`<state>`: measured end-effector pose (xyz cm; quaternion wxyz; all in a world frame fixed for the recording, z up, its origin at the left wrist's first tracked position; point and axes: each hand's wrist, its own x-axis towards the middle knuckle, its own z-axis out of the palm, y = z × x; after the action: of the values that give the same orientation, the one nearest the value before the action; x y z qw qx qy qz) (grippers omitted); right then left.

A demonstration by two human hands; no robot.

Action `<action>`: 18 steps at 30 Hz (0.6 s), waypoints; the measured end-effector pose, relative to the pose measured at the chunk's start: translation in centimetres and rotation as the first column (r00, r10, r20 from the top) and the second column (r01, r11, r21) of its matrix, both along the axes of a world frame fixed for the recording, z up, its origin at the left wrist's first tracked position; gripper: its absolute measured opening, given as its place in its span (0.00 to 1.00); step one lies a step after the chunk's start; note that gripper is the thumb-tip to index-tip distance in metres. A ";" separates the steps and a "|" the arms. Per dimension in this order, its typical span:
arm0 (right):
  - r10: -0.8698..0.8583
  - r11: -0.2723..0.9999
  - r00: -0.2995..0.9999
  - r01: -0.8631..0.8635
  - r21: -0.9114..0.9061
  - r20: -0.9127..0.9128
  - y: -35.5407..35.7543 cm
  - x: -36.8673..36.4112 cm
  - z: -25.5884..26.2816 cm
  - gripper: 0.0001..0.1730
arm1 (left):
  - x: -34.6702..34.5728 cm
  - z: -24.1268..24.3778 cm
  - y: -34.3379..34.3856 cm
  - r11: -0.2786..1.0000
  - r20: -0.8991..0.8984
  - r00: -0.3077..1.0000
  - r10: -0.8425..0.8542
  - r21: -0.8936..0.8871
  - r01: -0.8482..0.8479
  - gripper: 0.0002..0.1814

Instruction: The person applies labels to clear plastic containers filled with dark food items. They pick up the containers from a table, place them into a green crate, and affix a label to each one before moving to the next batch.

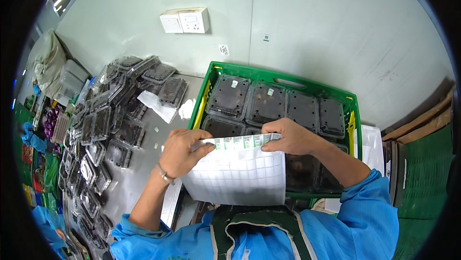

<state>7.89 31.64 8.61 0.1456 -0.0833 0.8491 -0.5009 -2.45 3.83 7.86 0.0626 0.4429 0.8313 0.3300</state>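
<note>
Between my two hands is a white label sheet (pixel 237 173) with a row of small printed stickers along its folded top edge. My left hand (pixel 185 150) pinches the left end of that edge between thumb and fingers. The right end is gripped by my right hand (pixel 288 138), close to the last stickers. Beneath and beyond the sheet stands a green plastic crate (pixel 284 74) of clear clamshell boxes with dark contents. Small stickers sit on the lids of the back-left box (pixel 229 96) and the box beside it (pixel 267 101). The sheet hides some front boxes.
A large heap of clamshell boxes (pixel 97 126) covers the left of the metal table (pixel 144 177). White paper (pixel 158 105) lies beside it. The wall behind carries a socket box (pixel 185 20). Another person's blue sleeve (pixel 50 227) shows at lower left. Cardboard (pixel 425 116) leans at right.
</note>
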 end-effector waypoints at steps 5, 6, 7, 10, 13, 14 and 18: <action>-0.069 0.976 0.998 0.067 0.206 0.000 2.2 -1.0 -0.1 0.12 | 0.6 -1.3 0.5 0.994 0.440 0.898 0.017 0.088 -0.062 0.10; -0.043 0.945 0.985 0.094 0.312 -0.166 2.3 -0.9 -0.7 0.14 | 0.5 -1.2 1.1 0.997 0.424 0.905 0.018 0.065 -0.051 0.10; 0.015 0.943 0.942 0.098 0.319 -0.336 1.5 -1.0 -0.4 0.14 | 0.4 -1.1 1.6 0.998 0.406 0.913 0.021 0.043 -0.042 0.10; 0.183 0.922 0.798 0.063 0.381 -0.575 -2.6 -2.0 0.3 0.14 | 0.3 -1.3 3.3 1.000 0.315 0.949 -0.014 0.014 0.009 0.10; 0.310 0.847 0.758 0.054 0.529 -0.573 -4.4 -2.5 -1.0 0.07 | -0.1 -1.9 4.3 0.998 0.350 0.935 -0.060 0.045 0.047 0.10; 0.305 0.850 0.745 0.068 0.523 -0.593 -4.5 -2.4 -1.3 0.06 | -0.1 -2.2 4.5 0.995 0.404 0.911 -0.080 0.084 0.050 0.10; 0.270 0.868 0.623 0.172 0.466 -0.734 -4.1 -1.8 -2.3 0.05 | -1.1 -2.6 4.9 0.981 0.686 0.702 -0.192 0.161 0.110 0.08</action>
<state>6.11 27.55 6.34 -0.2064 -0.2757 0.9222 -0.1757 -3.54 8.75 5.23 0.3742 0.3550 0.6879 0.5106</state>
